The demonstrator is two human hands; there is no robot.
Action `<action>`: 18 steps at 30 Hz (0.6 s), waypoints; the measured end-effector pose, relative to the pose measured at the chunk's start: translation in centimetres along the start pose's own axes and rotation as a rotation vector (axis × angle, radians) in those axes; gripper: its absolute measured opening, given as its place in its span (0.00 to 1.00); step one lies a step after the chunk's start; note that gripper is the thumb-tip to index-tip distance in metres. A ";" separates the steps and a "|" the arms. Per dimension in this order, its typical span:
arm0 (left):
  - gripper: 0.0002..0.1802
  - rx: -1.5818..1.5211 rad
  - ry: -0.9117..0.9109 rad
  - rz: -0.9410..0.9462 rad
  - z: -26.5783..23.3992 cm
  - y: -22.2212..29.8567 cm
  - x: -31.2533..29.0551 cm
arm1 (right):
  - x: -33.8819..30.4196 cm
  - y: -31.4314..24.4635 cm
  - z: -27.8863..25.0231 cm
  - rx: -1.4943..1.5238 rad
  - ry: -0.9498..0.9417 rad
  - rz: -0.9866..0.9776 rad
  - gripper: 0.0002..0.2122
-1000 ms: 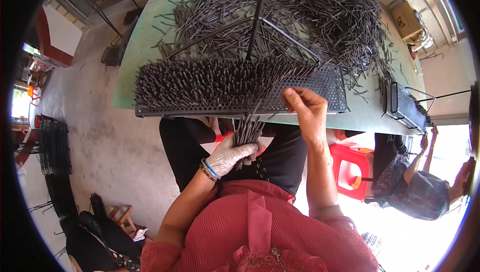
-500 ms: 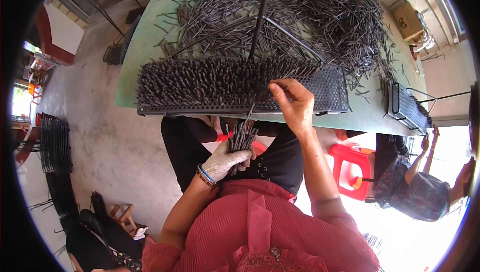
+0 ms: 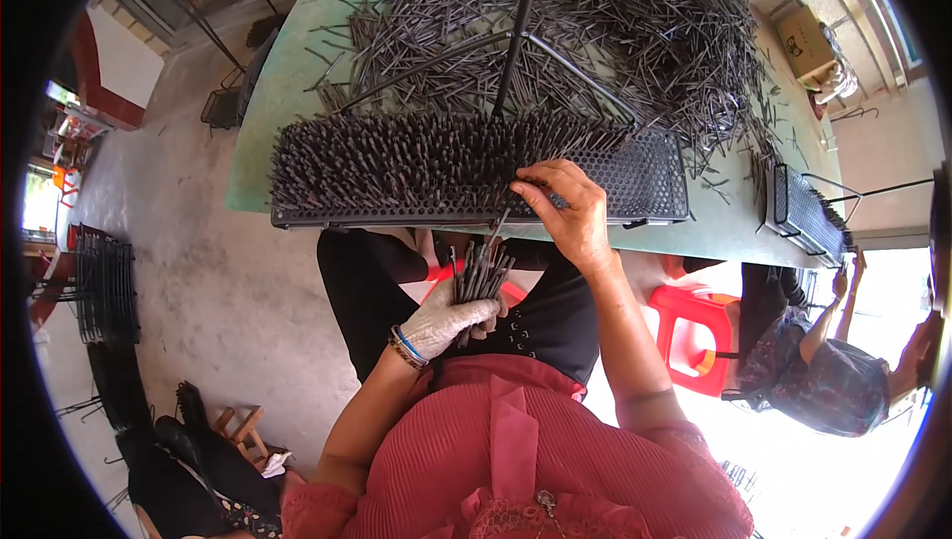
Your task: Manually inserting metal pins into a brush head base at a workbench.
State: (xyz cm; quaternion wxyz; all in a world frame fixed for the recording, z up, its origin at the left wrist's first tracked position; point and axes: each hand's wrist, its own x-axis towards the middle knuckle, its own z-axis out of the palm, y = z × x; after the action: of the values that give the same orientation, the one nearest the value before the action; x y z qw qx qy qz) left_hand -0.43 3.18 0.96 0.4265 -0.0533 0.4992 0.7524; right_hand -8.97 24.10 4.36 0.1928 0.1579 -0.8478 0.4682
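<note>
Over on the far left there's a stack of black racks (image 3: 104, 286), well apart from the person. Next comes the left end of a long perforated metal tray (image 3: 640, 187) at the near edge of the green table (image 3: 288, 73), crammed with upright dark rods (image 3: 387, 162).

Below the tray, over the lap, the gloved left hand (image 3: 441, 323) is wrapped around a bundle of loose rods (image 3: 480, 279). Their tips fan up and away from the body, and one pokes out toward the tray's front rim.

The bare right hand (image 3: 565, 207) is the nearer one to the tray, right over it. Thumb and finger are close together, but I honestly can't tell if a rod's pinched there. The tray's long axis runs left-right across the body; standing rods sit just left of those fingertips, mostly bare mesh to the right. The bundle is down and left of them, toward the body.

Further right: red plastic stool (image 3: 709, 306), then a second tray (image 3: 805, 210) with a co-worker's hands (image 3: 855, 269) beside it.
</note>
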 end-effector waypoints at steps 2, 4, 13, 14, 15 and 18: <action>0.08 0.001 0.002 -0.002 0.1 0.1 -0.1 | -0.1 -0.3 0.4 0.005 0.018 0.033 0.09; 0.08 0.001 0.005 -0.004 0.1 0.1 0.0 | -0.3 -0.4 0.7 0.010 0.035 0.065 0.09; 0.09 0.007 0.041 0.021 0.4 0.2 -0.1 | -0.8 0.4 1.0 -0.117 0.070 -0.123 0.09; 0.09 0.044 0.019 0.016 0.3 0.3 -0.1 | -0.9 0.5 1.1 -0.154 0.079 -0.172 0.11; 0.09 0.082 -0.005 0.011 0.3 0.5 -0.2 | -0.9 0.6 1.2 -0.192 0.088 -0.220 0.12; 0.10 0.115 -0.004 -0.002 0.5 0.8 -0.2 | -0.6 0.7 1.4 -0.231 0.030 -0.351 0.15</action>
State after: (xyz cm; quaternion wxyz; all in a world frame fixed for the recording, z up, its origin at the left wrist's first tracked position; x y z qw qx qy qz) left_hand -0.69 3.34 1.88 0.4306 -0.0273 0.5407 0.7222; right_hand -8.98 23.30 2.90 0.3009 0.2730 -0.8524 0.3292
